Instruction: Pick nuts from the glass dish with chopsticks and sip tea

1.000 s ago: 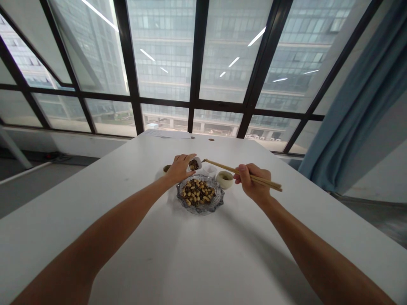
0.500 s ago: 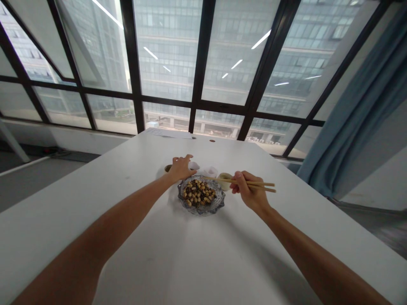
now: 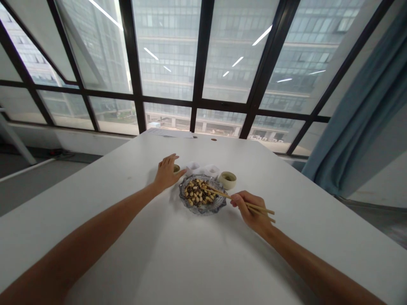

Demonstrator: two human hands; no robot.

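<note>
A clear glass bowl with a wavy rim (image 3: 218, 207) holds a mix of pale nuts, perhaps peanuts, and dark seeds (image 3: 199, 195). My right hand (image 3: 252, 209) is closed on a pair of wooden chopsticks (image 3: 222, 194), their tips down among the nuts. My left hand (image 3: 167, 173) has its fingers apart beside a small olive-green cup (image 3: 176, 168), which it partly hides; whether it touches the cup I cannot tell. Behind the bowl stand two small white cups, a left one (image 3: 192, 168) and a right one (image 3: 211, 170). A pale green cup (image 3: 227, 180) stands at the bowl's right.
All of this stands on a white table (image 3: 178, 258). Sheets of paper (image 3: 170, 134) and a small brown disc (image 3: 213, 140) lie along its far edge. Beyond are dark-framed windows (image 3: 170, 55), with a blue curtain (image 3: 346, 114) at the right.
My left hand has moved left, from near the white cups to the olive-green cup. My right hand has lowered, bringing the chopstick tips from above the bowl's far rim into the nuts.
</note>
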